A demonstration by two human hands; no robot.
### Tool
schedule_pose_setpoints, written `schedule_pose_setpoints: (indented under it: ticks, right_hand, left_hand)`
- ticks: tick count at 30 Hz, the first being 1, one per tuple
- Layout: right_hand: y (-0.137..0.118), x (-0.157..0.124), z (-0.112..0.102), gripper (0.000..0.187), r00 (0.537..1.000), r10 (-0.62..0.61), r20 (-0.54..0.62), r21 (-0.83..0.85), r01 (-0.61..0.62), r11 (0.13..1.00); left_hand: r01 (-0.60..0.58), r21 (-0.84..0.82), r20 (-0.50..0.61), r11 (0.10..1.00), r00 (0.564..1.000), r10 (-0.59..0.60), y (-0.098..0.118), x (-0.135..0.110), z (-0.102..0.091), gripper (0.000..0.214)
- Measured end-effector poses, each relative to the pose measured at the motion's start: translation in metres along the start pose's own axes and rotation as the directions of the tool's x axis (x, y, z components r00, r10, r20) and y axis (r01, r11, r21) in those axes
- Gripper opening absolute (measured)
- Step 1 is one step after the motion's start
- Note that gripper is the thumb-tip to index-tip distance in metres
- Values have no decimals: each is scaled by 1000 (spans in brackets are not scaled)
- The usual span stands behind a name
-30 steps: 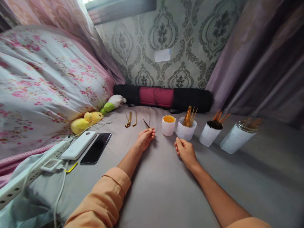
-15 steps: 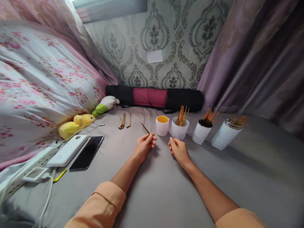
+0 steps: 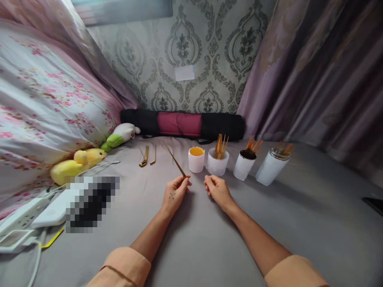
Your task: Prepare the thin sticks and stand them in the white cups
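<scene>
My left hand (image 3: 175, 192) rests on the grey bedsheet (image 3: 209, 239) and pinches a thin gold straw (image 3: 176, 161) that slants up and away to the left. A little to its right lies my right hand (image 3: 217, 190), fingers curled, with nothing visible in them. Just beyond both hands stands a row of white cups: one with an orange inside (image 3: 196, 159), one holding gold straws (image 3: 218, 161), one dark inside with copper straws (image 3: 243, 163), and a jar (image 3: 271, 167) with more straws. Loose bent gold straws (image 3: 146, 156) lie to the left.
A black and red rolled bag (image 3: 182, 124) lies along the patterned wall. Yellow (image 3: 74, 163) and green-white (image 3: 119, 135) plush toys sit by the floral pillow (image 3: 44, 99). A power strip (image 3: 20, 213), a white power bank and a blurred phone (image 3: 89, 201) lie at the left. A purple curtain hangs at the right.
The view has shifted right and down. My left hand has raised the gold straw off the sheet so that it points up. My right hand stays curled beside it.
</scene>
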State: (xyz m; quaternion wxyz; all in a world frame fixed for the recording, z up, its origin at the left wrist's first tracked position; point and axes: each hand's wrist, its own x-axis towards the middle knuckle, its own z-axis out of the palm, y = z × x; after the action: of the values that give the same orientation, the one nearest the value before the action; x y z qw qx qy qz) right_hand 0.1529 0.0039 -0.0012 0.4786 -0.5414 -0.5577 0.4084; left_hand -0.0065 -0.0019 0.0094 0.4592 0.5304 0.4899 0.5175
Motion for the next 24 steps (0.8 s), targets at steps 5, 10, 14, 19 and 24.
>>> schedule_pose_setpoints:
  ticks: [5,10,14,19,24]
  right_hand:
    - [-4,-2,-2,38,999,-19,30,-2,19,1000]
    - [-8,-3,-2,37,998,-39,47,12,38,999]
    - [-10,-3,-2,35,998,-32,58,23,31,999]
    - [-9,-4,-2,36,996,-56,64,51,53,997]
    - [-9,-3,0,37,993,-102,59,65,99,993]
  left_hand:
    - [-105,113,-20,988,994,108,-2,-4,1,28]
    - [-241,203,5,949,970,245,0,-6,1,24]
    - [-362,328,78,872,931,357,-1,-6,-2,25]
    - [-393,407,121,825,918,378,-4,-7,-4,27]
    - [-382,403,119,832,923,366,-6,-8,-6,26]
